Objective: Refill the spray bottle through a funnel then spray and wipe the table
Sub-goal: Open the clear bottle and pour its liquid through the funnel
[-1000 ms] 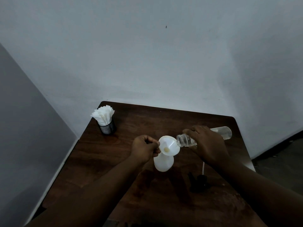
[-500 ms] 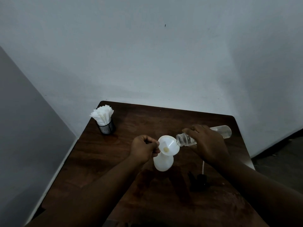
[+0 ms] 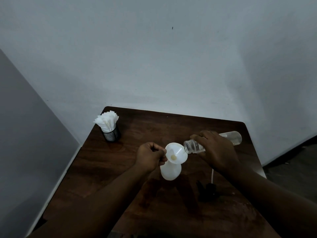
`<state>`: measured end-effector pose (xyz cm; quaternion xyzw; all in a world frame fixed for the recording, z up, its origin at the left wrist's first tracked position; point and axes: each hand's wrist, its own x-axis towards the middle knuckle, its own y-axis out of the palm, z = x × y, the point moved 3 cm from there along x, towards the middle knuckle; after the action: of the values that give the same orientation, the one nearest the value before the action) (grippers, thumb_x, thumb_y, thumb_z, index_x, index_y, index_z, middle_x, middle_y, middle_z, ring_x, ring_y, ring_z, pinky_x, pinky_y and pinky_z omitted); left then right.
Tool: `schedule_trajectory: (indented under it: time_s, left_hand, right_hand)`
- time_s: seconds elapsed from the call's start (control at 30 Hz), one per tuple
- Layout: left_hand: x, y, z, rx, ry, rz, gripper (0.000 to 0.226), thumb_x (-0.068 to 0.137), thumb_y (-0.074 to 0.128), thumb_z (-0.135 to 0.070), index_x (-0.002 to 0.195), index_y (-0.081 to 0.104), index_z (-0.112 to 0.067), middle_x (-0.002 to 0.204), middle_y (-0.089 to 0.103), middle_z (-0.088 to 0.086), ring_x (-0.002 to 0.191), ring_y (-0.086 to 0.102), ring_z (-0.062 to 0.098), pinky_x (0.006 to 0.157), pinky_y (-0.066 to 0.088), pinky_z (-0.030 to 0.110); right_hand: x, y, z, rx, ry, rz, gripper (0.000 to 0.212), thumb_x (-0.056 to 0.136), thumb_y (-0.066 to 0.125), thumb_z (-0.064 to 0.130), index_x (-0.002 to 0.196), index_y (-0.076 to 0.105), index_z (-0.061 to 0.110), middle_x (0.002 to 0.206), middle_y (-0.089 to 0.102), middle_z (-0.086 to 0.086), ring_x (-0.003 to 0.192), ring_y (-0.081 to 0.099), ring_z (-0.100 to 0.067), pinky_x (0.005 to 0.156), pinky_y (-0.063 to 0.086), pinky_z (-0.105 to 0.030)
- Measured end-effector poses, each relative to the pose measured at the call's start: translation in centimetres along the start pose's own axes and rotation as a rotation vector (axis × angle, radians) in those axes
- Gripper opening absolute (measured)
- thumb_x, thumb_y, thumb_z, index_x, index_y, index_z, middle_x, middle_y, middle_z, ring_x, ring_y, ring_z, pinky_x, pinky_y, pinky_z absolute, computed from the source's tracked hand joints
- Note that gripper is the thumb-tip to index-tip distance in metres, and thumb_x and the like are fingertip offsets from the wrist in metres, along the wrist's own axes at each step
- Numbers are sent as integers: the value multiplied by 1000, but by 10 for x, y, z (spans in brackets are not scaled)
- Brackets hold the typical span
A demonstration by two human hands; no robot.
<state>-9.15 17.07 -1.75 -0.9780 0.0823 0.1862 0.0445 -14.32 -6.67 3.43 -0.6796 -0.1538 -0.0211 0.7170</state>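
A white spray bottle (image 3: 170, 171) stands on the dark wooden table (image 3: 140, 133) with a white funnel (image 3: 176, 152) in its neck. My left hand (image 3: 151, 158) pinches the funnel's left rim. My right hand (image 3: 217, 151) grips a clear plastic bottle (image 3: 233, 137), tipped nearly level with its open mouth at the funnel's right rim. The black spray head (image 3: 208, 189) with its white tube lies on the table to the right of the spray bottle.
A black mesh cup of white paper napkins (image 3: 109, 127) stands at the table's far left corner. Grey walls close in behind and on the left. The table's right edge drops to a dark floor.
Both hands hold nearly still. The clear bottle stays tipped at the funnel's rim, with only a slight shift.
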Motion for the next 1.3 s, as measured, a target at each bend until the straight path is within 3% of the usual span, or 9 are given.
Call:
schedule_trajectory:
  time_s: [0.27,0.37,0.63,1.13,1.3]
  left_hand:
    - [1,1,0,-2,-9,-4,7,89,71,-1,88,66,5,69,72,15,62,72,22,59,62,35]
    - [1,1,0,-1,-6,-2,9,89,71,-1,90,66,7,71,73,16,63,72,23,63,62,38]
    - [0,0,-1,-12,-10,4,14,89,71,-1,94,65,11,70,72,16,64,71,26,61,60,37]
    - [2,0,0,8,6,8,8,89,72,-3,88,67,3,71,73,15,66,72,26,64,62,38]
    - [3,-1,0,2,-1,9,10,89,72,-3,90,66,5,71,73,15,66,72,26,65,62,39]
  right_hand:
    - [0,0,0,-1,1,-6,42,83,68,42,123,64,29,110,65,4,99,62,-22,67,51,-34]
    - [-1,-1,2,6,-10,-3,44,86,53,49,123,63,29,111,64,4,99,62,-22,67,50,-34]
    - [1,-1,2,13,-13,-18,43,82,73,40,122,66,27,111,66,3,100,63,-23,70,50,-34]
    - [2,1,0,-9,-13,11,42,84,64,43,124,65,29,112,65,4,101,62,-22,70,50,-34]
    - [3,2,0,-8,-11,16,43,83,70,40,124,64,28,112,65,4,101,62,-22,70,51,-35]
